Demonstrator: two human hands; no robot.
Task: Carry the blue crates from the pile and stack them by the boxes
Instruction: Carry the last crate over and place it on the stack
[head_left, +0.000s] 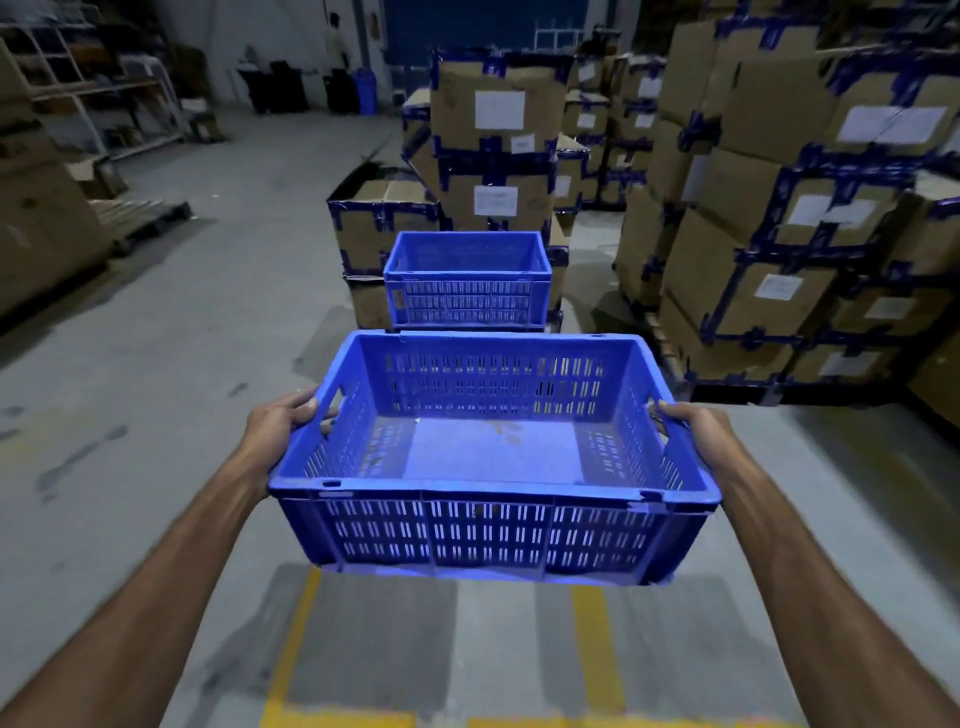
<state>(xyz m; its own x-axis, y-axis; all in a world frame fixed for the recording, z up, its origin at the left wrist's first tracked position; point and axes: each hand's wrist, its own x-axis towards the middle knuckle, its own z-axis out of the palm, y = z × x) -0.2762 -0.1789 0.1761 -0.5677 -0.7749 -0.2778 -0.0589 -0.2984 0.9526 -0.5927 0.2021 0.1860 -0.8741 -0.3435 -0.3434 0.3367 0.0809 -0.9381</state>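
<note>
Your left hand (283, 423) and right hand (693, 428) each grip an end handle of the empty blue crate (493, 462) — held level off the floor, its long axis running side to side across you. Beyond it, 1 more blue crate (467, 280) sits against the taped cardboard boxes (493, 156), its long side facing you. Below the carried crate, grey concrete floor (156, 364) carries yellow lines (597, 649) — a dim warehouse.

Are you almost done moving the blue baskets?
Done: one blue crate already sits in front of the taped cardboard boxes. In hand: the left hand and right hand hold a second, empty crate by its end handles, above the floor, not yet stacked. Left: setting it on the first. The pile is out of view, so how many remain can't be told.
</note>
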